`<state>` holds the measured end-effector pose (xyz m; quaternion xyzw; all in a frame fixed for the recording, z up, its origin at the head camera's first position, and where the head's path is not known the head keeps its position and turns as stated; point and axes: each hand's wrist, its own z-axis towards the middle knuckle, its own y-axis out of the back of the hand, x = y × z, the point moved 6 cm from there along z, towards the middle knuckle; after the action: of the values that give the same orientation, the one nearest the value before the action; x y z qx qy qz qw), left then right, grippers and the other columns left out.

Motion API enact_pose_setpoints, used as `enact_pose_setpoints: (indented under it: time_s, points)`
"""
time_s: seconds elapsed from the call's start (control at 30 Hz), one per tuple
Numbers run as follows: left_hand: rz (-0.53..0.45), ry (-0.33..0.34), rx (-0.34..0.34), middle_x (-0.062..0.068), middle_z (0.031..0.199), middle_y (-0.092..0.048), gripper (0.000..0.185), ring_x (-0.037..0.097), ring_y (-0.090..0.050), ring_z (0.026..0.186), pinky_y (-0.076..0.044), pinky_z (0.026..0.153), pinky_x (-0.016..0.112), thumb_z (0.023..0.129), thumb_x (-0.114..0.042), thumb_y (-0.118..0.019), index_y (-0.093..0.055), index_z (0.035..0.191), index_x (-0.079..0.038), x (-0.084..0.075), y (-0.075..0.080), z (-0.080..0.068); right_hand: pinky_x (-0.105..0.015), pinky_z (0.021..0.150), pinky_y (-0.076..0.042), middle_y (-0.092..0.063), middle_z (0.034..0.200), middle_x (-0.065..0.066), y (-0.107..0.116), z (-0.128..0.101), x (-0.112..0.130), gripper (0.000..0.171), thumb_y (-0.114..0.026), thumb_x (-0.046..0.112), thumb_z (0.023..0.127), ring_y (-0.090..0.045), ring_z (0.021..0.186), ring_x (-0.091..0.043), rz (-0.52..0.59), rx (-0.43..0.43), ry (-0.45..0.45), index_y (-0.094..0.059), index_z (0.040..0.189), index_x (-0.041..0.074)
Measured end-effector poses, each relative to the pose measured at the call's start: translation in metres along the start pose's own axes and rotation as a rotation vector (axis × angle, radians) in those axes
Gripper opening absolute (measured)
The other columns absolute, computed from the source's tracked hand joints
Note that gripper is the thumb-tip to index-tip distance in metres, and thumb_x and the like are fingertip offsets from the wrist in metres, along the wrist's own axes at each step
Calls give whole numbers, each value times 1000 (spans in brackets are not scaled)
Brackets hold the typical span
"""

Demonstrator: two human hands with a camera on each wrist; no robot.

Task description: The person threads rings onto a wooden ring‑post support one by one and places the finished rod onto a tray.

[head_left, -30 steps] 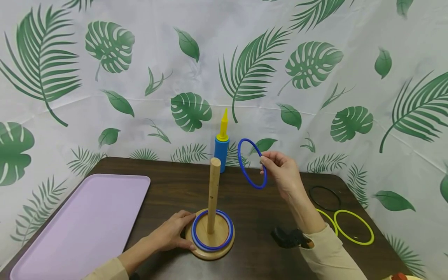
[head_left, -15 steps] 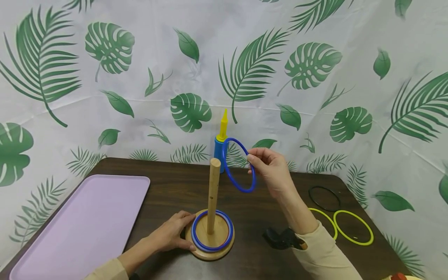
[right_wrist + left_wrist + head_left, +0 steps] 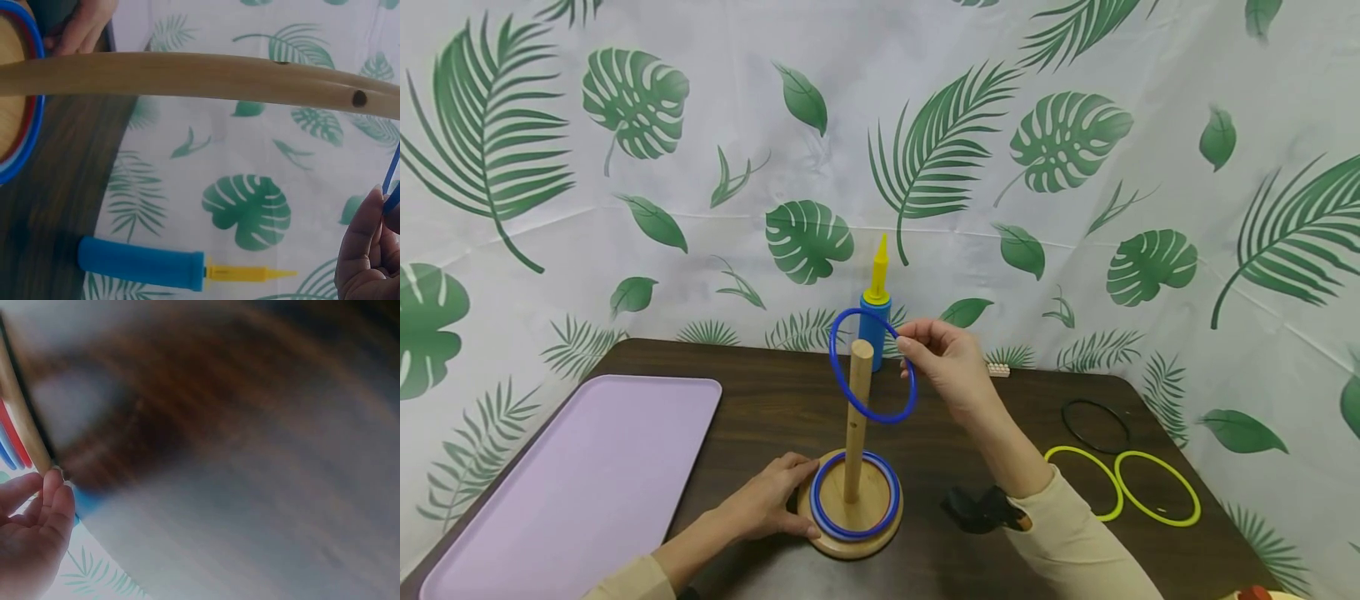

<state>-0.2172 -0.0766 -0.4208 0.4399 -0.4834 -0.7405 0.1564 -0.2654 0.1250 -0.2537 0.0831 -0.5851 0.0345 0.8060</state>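
My right hand [image 3: 946, 367] pinches a thin blue ring [image 3: 889, 420] between thumb and fingertips. The ring is tilted, held in the air at the height of the wooden peg's top [image 3: 862, 350], and overlaps the peg in the head view. The peg stands upright on a round wooden base [image 3: 848, 550]. Stacked around its foot lie a blue ring [image 3: 895, 492], a paler blue one and a red one [image 3: 31, 37]. My left hand [image 3: 769, 498] grips the base's left edge, thumb in front and fingers behind; the left wrist view shows its fingertips [image 3: 62, 487] at the rim.
A blue and yellow hand pump [image 3: 874, 325] stands behind the peg. A lilac tray [image 3: 587, 467] covers the table's left side. Two yellow rings [image 3: 1157, 522] and a black ring [image 3: 1093, 400] lie at the right. A leaf-printed sheet hangs behind.
My right hand has carried the blue ring leftward, from right of the pump to over the peg's top. The left hand and the base have stayed put.
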Motion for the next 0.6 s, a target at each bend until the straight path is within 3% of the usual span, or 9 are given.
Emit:
enact_pose_setpoints:
  time_s: [0.4, 0.6]
  points:
    - [-1, 4, 2, 17, 121, -54, 87, 33, -52, 112, -45, 92, 47, 68, -45, -81, -51, 127, 10, 0, 0, 0, -21, 58, -52, -59, 76, -1, -11, 0, -18, 19, -60, -1, 89, -56, 63, -12, -40, 35, -21, -59, 102, -15]
    - [0, 7, 7, 16, 121, -54, 86, 32, -52, 113, -45, 92, 47, 68, -44, -81, -51, 128, 10, 0, -1, 0, -20, 57, -50, -59, 74, -1, -13, -6, -39, 18, -61, -1, 88, -56, 59, -9, -91, 33, -65, -60, 100, -14]
